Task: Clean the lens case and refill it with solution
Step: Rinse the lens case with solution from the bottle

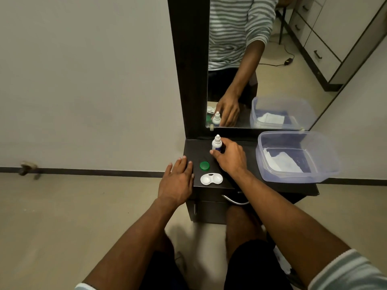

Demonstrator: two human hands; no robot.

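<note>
White lens case [211, 179], 2 open wells

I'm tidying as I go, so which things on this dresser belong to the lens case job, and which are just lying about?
For the job:
solution bottle, gripped by the right hand
open white lens case
green cap
probably the white cloth in the plastic tub

Lying about:
mirror
drawer handle

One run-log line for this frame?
right hand grips small white solution bottle | left hand flat on dark tabletop | white lens case open
</note>
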